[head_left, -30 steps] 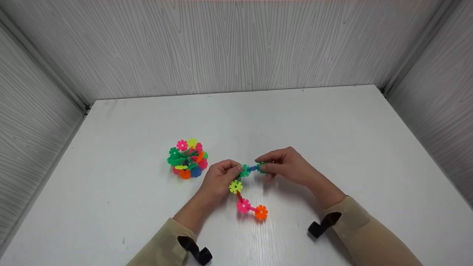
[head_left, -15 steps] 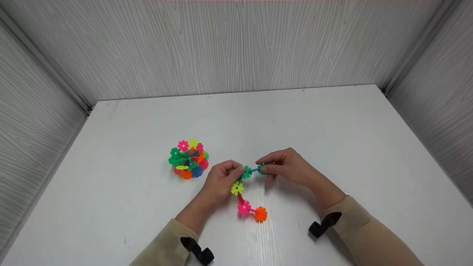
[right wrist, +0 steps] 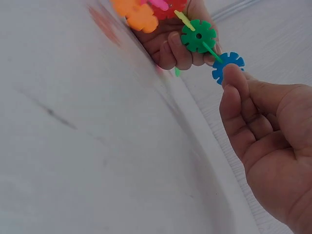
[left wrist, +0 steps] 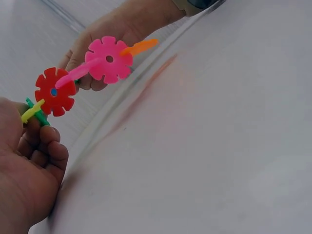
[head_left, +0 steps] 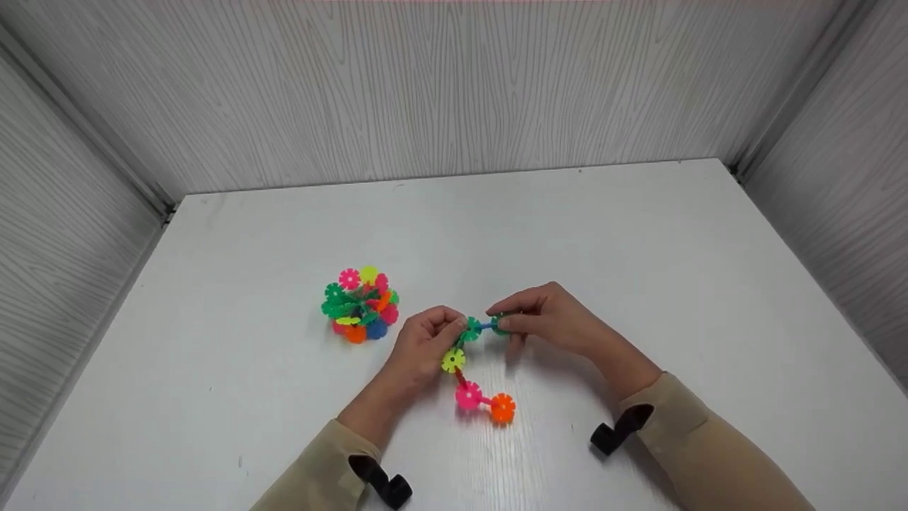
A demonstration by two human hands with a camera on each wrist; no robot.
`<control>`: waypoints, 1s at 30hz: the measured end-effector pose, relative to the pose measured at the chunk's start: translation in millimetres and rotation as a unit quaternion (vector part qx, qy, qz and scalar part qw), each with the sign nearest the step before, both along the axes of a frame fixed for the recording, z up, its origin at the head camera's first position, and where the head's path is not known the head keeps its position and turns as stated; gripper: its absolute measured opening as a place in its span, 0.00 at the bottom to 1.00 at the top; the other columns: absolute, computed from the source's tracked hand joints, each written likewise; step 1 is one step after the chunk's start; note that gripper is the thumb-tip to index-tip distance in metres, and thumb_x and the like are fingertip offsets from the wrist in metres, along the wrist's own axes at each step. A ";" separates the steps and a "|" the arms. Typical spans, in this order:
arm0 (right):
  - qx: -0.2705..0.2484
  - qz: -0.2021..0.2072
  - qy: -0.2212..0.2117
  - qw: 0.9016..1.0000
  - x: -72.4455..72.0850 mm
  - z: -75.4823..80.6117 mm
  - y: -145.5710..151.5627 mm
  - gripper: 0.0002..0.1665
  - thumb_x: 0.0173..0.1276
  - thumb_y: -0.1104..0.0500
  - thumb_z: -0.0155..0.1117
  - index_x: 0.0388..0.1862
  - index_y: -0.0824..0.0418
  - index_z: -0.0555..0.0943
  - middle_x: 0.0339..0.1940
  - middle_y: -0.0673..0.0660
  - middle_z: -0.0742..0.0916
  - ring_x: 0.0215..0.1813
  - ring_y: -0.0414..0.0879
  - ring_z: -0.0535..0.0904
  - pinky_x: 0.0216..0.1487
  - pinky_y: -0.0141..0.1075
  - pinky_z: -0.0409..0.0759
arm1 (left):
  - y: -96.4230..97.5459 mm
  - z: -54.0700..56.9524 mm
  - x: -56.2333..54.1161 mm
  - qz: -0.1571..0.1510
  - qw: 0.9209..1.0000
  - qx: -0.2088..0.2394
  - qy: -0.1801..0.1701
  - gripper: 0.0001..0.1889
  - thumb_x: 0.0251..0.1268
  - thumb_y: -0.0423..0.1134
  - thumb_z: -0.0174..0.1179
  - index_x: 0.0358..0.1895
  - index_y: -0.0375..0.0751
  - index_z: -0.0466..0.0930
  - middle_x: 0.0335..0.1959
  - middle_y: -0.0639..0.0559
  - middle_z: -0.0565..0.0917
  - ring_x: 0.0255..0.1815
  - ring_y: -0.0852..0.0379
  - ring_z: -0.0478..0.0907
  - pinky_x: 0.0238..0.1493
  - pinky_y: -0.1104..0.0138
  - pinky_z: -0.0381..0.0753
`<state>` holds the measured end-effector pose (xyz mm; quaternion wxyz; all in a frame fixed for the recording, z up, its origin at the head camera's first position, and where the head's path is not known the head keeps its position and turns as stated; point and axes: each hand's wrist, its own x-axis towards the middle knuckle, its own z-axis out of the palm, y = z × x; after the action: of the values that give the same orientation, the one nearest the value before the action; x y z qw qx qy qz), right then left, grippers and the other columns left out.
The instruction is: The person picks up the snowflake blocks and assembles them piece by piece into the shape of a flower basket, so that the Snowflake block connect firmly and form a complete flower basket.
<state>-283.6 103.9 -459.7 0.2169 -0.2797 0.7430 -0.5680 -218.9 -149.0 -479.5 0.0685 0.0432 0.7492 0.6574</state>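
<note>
Several slotted snowflake discs are joined in a chain. My left hand (head_left: 420, 349) pinches the chain near a green disc (head_left: 471, 329). From that grip a yellow disc (head_left: 453, 360), a red disc (left wrist: 54, 92), a pink disc (head_left: 468, 395) and an orange disc (head_left: 503, 409) trail toward the front. A blue disc (right wrist: 225, 62) links the green disc to another green disc (head_left: 496, 324) at the far end. Thumb and fingers of my right hand (head_left: 564, 323) pinch that end disc, mostly covering it.
A heap of loose discs (head_left: 360, 306) in several colours lies on the white table (head_left: 248, 369), left of my left hand. Wood-grain panels (head_left: 454, 85) stand behind the table and at both sides. Black straps (head_left: 617, 429) sit on both sleeves.
The blue disc between my hands looked thicker and tilted a second ago and now appears thin, edge-on. Both hands keep nearly the same place and grip.
</note>
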 end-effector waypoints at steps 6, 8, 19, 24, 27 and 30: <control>0.002 0.000 0.011 1.000 -1.4 2.7 1.5 0.16 0.79 0.63 0.65 0.62 0.66 0.86 0.43 0.67 0.91 0.35 0.51 0.89 0.47 0.37 0.88 | 1.3 1.8 -1.6 0.008 1.000 0.016 -0.005 0.09 0.81 0.43 0.62 0.49 0.41 0.86 0.41 0.40 0.86 0.43 0.50 0.79 0.45 0.70 0.83; -0.004 -0.006 0.007 1.000 -2.2 2.2 0.9 0.17 0.80 0.61 0.65 0.62 0.66 0.85 0.44 0.68 0.90 0.35 0.52 0.88 0.49 0.39 0.88 | 1.0 2.7 -1.3 0.021 1.000 0.019 -0.009 0.09 0.81 0.44 0.62 0.50 0.43 0.86 0.43 0.41 0.86 0.45 0.50 0.79 0.46 0.70 0.84; -0.103 -0.111 -0.041 0.988 -7.3 -1.9 5.4 0.14 0.81 0.61 0.64 0.60 0.65 0.82 0.49 0.81 0.82 0.39 0.53 0.89 0.53 0.45 0.89 | -0.5 8.5 -0.4 0.071 0.994 0.075 -0.048 0.16 0.81 0.46 0.61 0.64 0.45 0.80 0.57 0.43 0.83 0.54 0.48 0.79 0.55 0.64 0.84; -0.113 -0.121 -0.053 0.985 -7.4 -1.7 6.2 0.14 0.81 0.61 0.63 0.60 0.65 0.80 0.51 0.81 0.81 0.41 0.54 0.90 0.55 0.46 0.88 | -0.4 7.9 -0.5 0.077 0.994 0.063 -0.041 0.17 0.79 0.45 0.64 0.65 0.48 0.81 0.58 0.46 0.85 0.52 0.48 0.80 0.51 0.63 0.86; -0.101 -0.107 -0.057 0.987 -8.5 -2.4 8.5 0.14 0.80 0.61 0.64 0.59 0.65 0.80 0.49 0.79 0.83 0.41 0.54 0.90 0.52 0.45 0.89 | -1.0 7.8 -0.5 0.085 0.994 0.053 -0.037 0.16 0.80 0.44 0.63 0.64 0.50 0.83 0.57 0.48 0.86 0.52 0.48 0.81 0.51 0.63 0.86; -0.082 -0.091 -0.048 0.991 -10.6 -3.8 11.8 0.14 0.79 0.62 0.66 0.58 0.66 0.82 0.47 0.73 0.87 0.41 0.53 0.90 0.46 0.39 0.89 | -1.7 7.8 -0.7 0.093 0.994 0.048 -0.034 0.15 0.80 0.43 0.62 0.64 0.51 0.84 0.57 0.48 0.86 0.53 0.48 0.80 0.51 0.64 0.86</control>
<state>-294.2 115.7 -463.5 0.1764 -0.2001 0.7050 -0.6571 -219.6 -150.6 -471.7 0.0301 -0.0462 0.7149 0.6970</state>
